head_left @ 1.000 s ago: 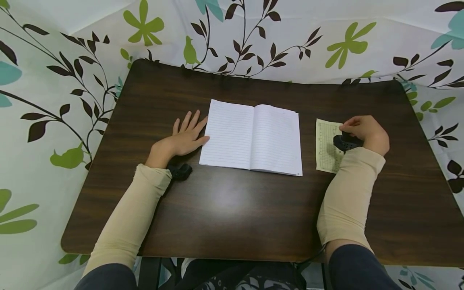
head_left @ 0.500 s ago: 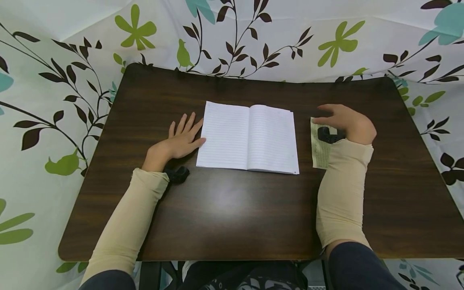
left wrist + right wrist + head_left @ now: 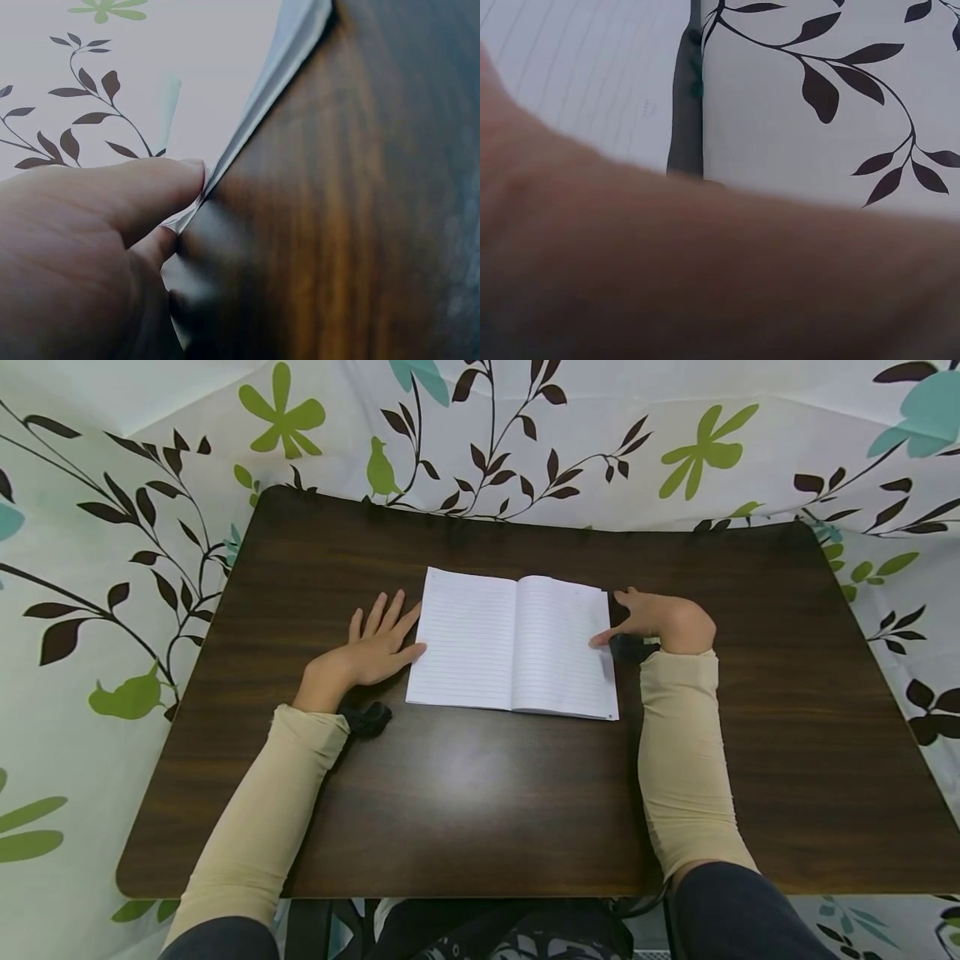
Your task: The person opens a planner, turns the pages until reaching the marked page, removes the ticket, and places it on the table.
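Observation:
An open lined notebook lies on the table. My left hand rests spread on its left side, with the thumb touching the page edge; in the left wrist view, the thumb meets the paper edge. Over at the right edge is my right hand, its thumb lying on the right page and its other fingers just beyond the edge. Whether those fingers reach under the pages cannot be made out. Only a sliver of the yellow-green printed paper shows beside the right wrist; the hand and sleeve hide the rest.
The dark wooden table has a patterned curtain along its back and sides. A black wrist camera sits under the left wrist, with another by the right hand.
My right hand has left its pinch on the yellow-green paper's right edge and moved left, over the paper, to the notebook's right edge. My left hand has stayed in place.

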`<control>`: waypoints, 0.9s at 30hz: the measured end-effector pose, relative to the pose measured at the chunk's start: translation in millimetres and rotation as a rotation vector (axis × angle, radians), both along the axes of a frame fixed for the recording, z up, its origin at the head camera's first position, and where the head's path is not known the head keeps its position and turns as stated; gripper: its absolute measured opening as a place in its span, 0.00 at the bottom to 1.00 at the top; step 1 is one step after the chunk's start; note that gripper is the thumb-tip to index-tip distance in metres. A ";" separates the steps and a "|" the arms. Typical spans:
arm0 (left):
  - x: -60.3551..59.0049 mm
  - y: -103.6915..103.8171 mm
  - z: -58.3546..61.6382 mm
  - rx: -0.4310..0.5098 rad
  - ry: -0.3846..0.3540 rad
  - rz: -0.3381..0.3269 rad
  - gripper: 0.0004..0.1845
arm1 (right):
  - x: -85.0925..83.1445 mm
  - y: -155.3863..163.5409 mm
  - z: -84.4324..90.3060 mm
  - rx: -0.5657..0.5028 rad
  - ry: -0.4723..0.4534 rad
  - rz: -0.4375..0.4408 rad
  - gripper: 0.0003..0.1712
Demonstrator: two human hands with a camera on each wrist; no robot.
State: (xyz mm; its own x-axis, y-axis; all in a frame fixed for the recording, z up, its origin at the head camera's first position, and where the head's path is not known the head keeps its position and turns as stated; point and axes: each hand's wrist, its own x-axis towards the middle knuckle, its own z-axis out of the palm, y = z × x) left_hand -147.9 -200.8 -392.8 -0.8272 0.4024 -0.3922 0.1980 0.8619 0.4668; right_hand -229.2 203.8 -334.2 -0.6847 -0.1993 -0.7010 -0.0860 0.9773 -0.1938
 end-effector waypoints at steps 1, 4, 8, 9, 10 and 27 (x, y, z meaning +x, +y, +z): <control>-0.2 0.0 -0.3 0.001 -0.002 -0.003 0.38 | 0.5 0.3 -1.4 0.000 -0.007 -0.010 0.68; -0.6 -0.1 -0.5 -0.001 -0.002 -0.008 0.38 | 2.9 0.3 -4.3 0.002 -0.024 -0.028 0.69; -0.8 -1.1 0.1 -0.015 0.006 -0.003 0.37 | 6.0 -3.7 -5.0 0.035 -0.010 -0.005 0.72; -0.7 -1.1 0.2 -0.016 0.006 -0.003 0.37 | 6.4 -4.7 -4.8 0.043 -0.006 -0.001 0.72; -0.7 -1.0 0.1 -0.015 0.006 -0.003 0.37 | 6.6 -5.2 -4.9 0.051 0.000 0.004 0.72; -6.0 -0.9 4.6 0.163 -0.069 0.067 0.38 | 7.8 -11.6 -2.8 0.068 -0.014 0.001 0.69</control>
